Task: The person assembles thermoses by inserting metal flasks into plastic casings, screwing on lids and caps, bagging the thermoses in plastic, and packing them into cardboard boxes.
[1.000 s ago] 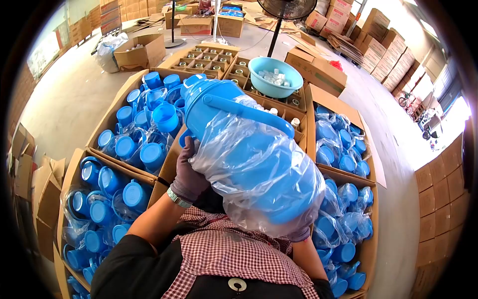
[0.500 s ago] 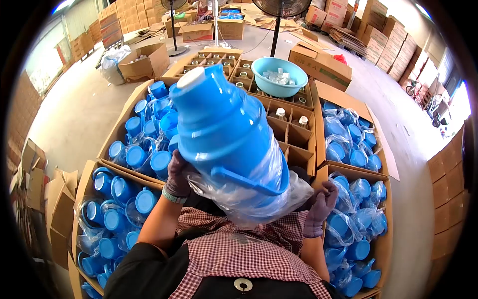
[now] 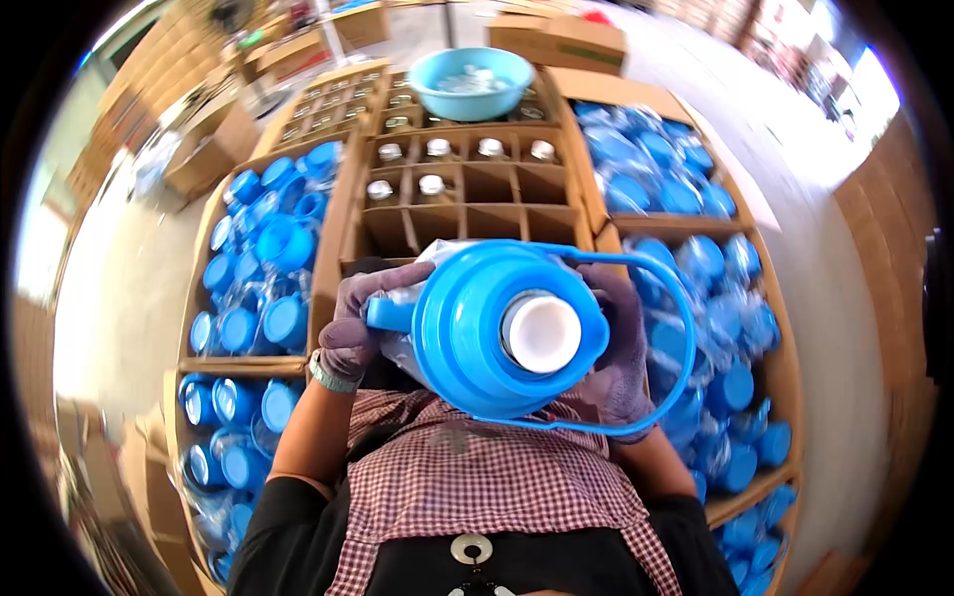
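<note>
A blue plastic thermos flask (image 3: pixel 467 343) is held in front of my apron, its top turned up toward me. A white stopper (image 3: pixel 545 335) sits in its mouth. The carrying handle (image 3: pixel 686 328) swings out to the right as a loop. Clear plastic wrap (image 3: pixel 402 348) shows at the flask's left side. My left hand (image 3: pixel 350 316), in a purple-grey glove, is closed on the flask's left side near its small side grip. My right hand (image 3: pixel 624 343), gloved the same, grips the right side inside the handle loop; its fingertips are partly hidden.
Ahead stands a divided carton (image 3: pixel 477 223) with several white-capped bottles. Behind it, a light-blue basin (image 3: pixel 470 84) holds small whitish pieces. Cartons of blue, plastic-wrapped thermos parts flank me at left (image 3: pixel 238 333) and right (image 3: pixel 730 387).
The thermos flask has tipped from leaning left to mouth toward me. My right hand has come from beside the flask onto its side. The handle has swung right, and my view has shifted.
</note>
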A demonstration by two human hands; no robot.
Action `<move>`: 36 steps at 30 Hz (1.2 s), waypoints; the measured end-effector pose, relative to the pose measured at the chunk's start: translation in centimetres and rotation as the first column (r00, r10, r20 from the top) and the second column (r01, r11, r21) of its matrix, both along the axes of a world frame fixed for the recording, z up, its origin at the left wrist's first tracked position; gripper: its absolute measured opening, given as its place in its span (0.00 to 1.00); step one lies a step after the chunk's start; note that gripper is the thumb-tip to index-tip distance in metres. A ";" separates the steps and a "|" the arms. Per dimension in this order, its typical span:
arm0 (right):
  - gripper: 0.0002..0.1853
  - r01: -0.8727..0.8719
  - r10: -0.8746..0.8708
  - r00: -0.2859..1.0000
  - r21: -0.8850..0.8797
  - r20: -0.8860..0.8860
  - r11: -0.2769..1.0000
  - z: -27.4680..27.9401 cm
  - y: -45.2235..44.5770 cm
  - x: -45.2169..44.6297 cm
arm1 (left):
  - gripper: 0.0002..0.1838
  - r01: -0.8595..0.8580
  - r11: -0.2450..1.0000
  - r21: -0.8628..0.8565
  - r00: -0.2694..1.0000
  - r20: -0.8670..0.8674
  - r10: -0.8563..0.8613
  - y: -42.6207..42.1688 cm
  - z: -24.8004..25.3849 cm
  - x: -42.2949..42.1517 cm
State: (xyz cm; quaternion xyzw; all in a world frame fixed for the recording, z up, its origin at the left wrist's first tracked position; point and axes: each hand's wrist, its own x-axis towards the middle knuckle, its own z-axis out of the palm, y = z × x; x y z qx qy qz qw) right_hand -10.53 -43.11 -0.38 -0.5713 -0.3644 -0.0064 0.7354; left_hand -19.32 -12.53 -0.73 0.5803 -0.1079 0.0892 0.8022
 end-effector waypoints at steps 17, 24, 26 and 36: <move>0.64 0.412 -0.448 0.743 -0.188 -0.498 0.891 -6.4 -12.6 -13.1 | 0.20 -0.329 0.268 0.905 0.531 0.413 -0.740 -26.7 10.8 9.5; 0.41 0.891 -0.924 0.375 -0.246 -0.070 0.381 -3.1 -22.9 -15.5 | 0.24 -0.307 0.253 0.917 0.068 0.286 -0.956 -40.5 9.1 -2.3; 0.42 0.929 -0.972 0.164 -0.357 0.170 0.095 -1.6 -26.8 -17.3 | 0.28 -0.244 0.260 0.934 0.017 0.273 -0.962 -40.9 7.9 -2.8; 0.38 0.869 -0.974 0.004 -0.483 0.226 -0.108 -6.5 -49.1 -14.7 | 0.37 -0.182 0.322 0.929 0.642 0.360 -0.677 -26.4 6.7 7.0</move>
